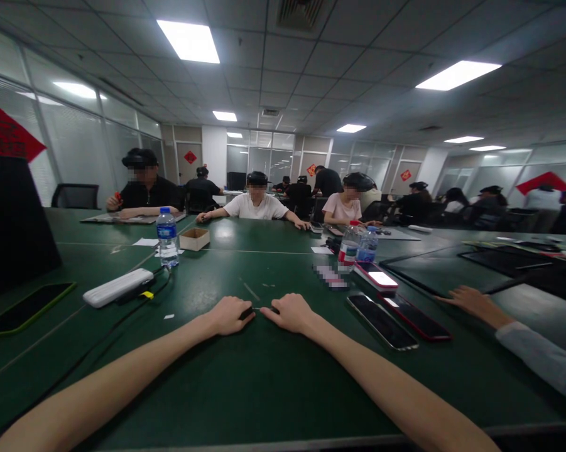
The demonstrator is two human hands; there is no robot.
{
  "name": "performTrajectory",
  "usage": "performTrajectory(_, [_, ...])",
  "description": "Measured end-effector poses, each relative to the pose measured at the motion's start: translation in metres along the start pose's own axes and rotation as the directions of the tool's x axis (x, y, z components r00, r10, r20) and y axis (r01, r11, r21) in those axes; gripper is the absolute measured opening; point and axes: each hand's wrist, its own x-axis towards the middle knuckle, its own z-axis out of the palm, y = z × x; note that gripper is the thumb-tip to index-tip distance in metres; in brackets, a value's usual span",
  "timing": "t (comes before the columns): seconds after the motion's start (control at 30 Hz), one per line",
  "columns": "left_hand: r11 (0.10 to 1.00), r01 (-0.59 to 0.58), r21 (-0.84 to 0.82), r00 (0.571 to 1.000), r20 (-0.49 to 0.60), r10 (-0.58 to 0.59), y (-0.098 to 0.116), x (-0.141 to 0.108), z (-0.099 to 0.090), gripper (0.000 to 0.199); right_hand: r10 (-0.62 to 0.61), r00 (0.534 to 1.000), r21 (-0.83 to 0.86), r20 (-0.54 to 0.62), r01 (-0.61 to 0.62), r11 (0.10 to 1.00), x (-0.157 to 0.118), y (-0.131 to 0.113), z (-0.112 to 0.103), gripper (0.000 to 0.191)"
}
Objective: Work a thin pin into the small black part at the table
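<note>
My left hand rests on the green table with its fingers curled closed. A small dark thing shows at its fingertips, too small to name. Facing it across a narrow gap is my right hand, also closed, with a dark spot by the thumb and index finger. A faint thin line shows between the two hands, and I cannot tell what it is. Left of my left hand lies a scrap of white paper. The nearest thing to the right of my right hand is a black phone.
A white power bank with a cable, a water bottle and an open cardboard box are on the left. On the right are a red-edged phone, more bottles and another person's hand. Several people sit beyond.
</note>
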Motion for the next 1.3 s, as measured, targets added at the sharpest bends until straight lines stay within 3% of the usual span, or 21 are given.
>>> performTrajectory(0.37, [1.000,0.010,-0.001,1.000,0.000,-0.010,-0.001,-0.001,0.000,0.035,0.024,1.000,-0.013,-0.011,-0.024,1.000,-0.001,-0.009,0.001,0.074])
performTrajectory(0.53, [0.999,0.026,0.019,1.000,0.011,-0.026,-0.001,-0.003,-0.001,0.037,0.034,0.997,-0.061,-0.076,-0.038,0.997,-0.002,-0.011,0.002,0.071])
performTrajectory(0.63, [1.000,-0.006,0.020,1.000,0.008,0.006,-0.001,-0.003,-0.001,0.037,-0.011,0.996,-0.064,-0.093,0.005,0.998,-0.004,-0.006,-0.003,0.069])
performTrajectory(0.7, [1.000,0.016,0.018,1.000,0.016,-0.016,-0.001,-0.001,0.000,0.039,-0.130,0.986,-0.033,-0.105,0.127,0.991,-0.008,-0.012,-0.008,0.066])
performTrajectory(0.77, [0.997,0.075,0.025,0.996,0.038,-0.075,-0.001,0.001,0.000,0.041,-0.351,0.927,0.015,-0.132,0.356,0.934,-0.014,-0.028,-0.012,0.063])
performTrajectory(0.83, [0.993,0.114,0.037,0.992,0.050,-0.115,0.000,0.003,0.001,0.042,-0.554,0.811,0.036,-0.187,0.570,0.821,-0.021,-0.048,-0.014,0.062])
performTrajectory(0.9, [0.994,0.106,0.040,0.993,0.043,-0.107,0.000,0.002,0.001,0.042,-0.616,0.757,0.053,-0.219,0.640,0.767,-0.025,-0.061,-0.016,0.061])
performTrajectory(0.93, [0.995,0.097,0.039,0.995,0.035,-0.098,0.000,0.002,0.001,0.041,-0.595,0.773,0.054,-0.219,0.619,0.783,-0.025,-0.062,-0.016,0.060])
performTrajectory(1.0, [0.996,0.078,0.033,0.997,0.028,-0.079,0.001,0.000,0.000,0.040,-0.494,0.852,0.048,-0.173,0.508,0.860,-0.022,-0.050,-0.017,0.059])
performTrajectory(1.1, [0.999,0.048,0.012,0.998,0.027,-0.048,0.001,-0.001,-0.002,0.039,-0.221,0.970,0.024,-0.103,0.224,0.974,-0.014,-0.015,-0.014,0.061])
performTrajectory(1.2, [0.999,0.046,-0.012,0.999,0.027,-0.045,0.001,-0.001,-0.004,0.038,-0.059,0.997,0.009,-0.046,0.059,0.998,-0.006,0.010,-0.009,0.065])
performTrajectory(1.3, [0.999,0.047,-0.018,0.998,0.035,-0.047,0.002,-0.001,-0.005,0.039,-0.030,1.000,0.014,-0.009,0.030,0.999,-0.002,0.011,-0.003,0.068])
